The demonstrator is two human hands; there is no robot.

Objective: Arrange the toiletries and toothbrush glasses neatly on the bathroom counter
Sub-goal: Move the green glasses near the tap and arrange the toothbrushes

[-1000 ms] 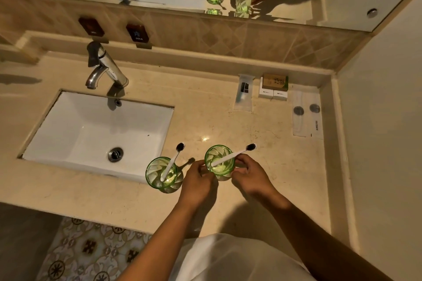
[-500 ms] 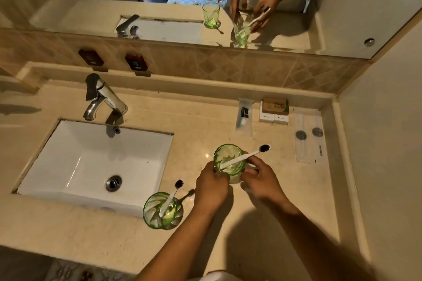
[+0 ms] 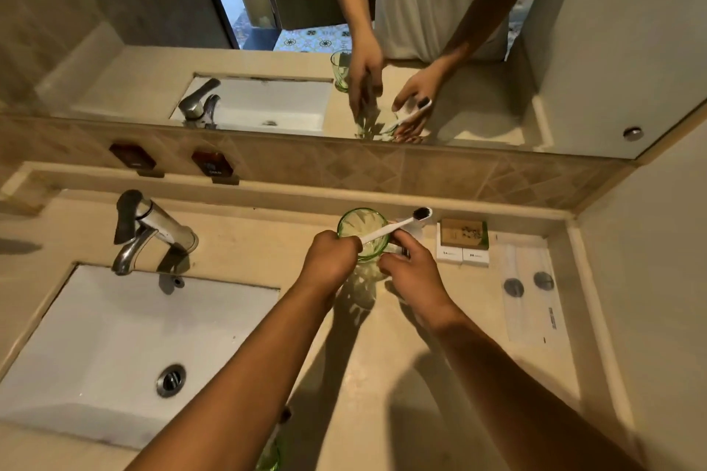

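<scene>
My left hand (image 3: 332, 263) and right hand (image 3: 411, 276) both grasp the green glass (image 3: 362, 231) near the back ledge, so I think its loose toothbrush (image 3: 396, 226) may tip out against the soap boxes (image 3: 462, 243) if I tilt it.

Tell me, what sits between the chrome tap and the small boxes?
Head view: the green glass with a white toothbrush, gripped by the left hand and right hand.

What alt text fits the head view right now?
Both hands, left hand and right hand, hold a green glass with a white toothbrush near the counter's back ledge, beside small boxes. The sink and faucet lie left.
</scene>
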